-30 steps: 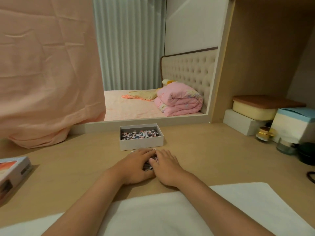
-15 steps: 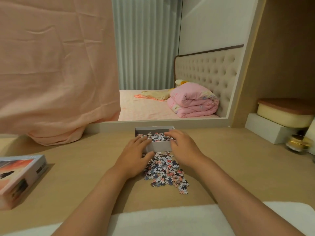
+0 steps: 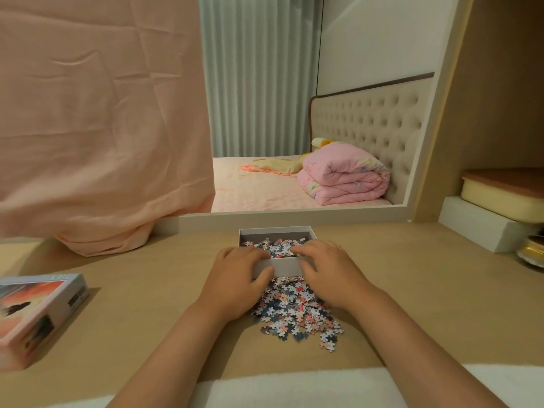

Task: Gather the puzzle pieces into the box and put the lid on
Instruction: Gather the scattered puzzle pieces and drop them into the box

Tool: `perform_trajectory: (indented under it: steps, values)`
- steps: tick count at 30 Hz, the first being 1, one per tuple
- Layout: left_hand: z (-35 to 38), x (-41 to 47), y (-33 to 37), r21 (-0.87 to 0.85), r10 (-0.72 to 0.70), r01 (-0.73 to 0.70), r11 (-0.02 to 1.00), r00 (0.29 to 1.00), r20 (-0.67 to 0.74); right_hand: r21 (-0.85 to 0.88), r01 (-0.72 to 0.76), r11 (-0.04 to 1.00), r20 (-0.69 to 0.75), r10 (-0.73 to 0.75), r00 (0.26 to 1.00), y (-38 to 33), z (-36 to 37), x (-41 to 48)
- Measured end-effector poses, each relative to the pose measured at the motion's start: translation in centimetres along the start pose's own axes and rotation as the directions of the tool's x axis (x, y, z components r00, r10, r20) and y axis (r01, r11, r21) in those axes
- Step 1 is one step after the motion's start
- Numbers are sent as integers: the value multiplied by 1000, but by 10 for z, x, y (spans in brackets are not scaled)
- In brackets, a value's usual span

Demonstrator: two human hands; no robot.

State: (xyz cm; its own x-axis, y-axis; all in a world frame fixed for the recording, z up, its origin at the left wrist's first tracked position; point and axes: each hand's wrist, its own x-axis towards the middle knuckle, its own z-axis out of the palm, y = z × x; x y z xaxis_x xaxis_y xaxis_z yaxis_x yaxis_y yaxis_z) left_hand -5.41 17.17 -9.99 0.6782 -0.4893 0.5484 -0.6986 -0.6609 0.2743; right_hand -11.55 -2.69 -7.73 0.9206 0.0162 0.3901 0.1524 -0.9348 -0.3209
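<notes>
Head: box's (image 3: pixel 285 267) near corners under hands (image 3: pixel 235 279) (image 3: pixel 332 275)

The left hand (image 3: pixel 235 278) and right hand (image 3: pixel 329 272) have left the pieces (image 3: pixel 294 310), now bared between the wrists, and grip the box (image 3: pixel 287 267) wall.

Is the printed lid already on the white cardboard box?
No, the printed lid lies left on the wooden table, and the white cardboard box stands open.

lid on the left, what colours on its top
The lid shows an orange-pink sunset with a dark silhouette; head view.
</notes>
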Motion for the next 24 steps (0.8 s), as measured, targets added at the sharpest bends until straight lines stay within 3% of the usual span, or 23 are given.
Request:
perform_trajectory:
  steps: [4,9,11,24]
  values:
    - [-5,1,8,55,102,-99,994,993,-63,-46,55,997,-29,-57,998,-7,-14,-2]
    - [0,-5,20,5,188,-192,981,965,182,-107,46,993,363,-4,932,-10,-13,-7]
    - [5,-7,18,9,173,-182,983,948,269,-119,36,992,433,19,901,-8,-9,-7]
    - [1,1,14,-92,139,-118,989,951,276,7,-22,1000,411,18,911,-10,1,-4]
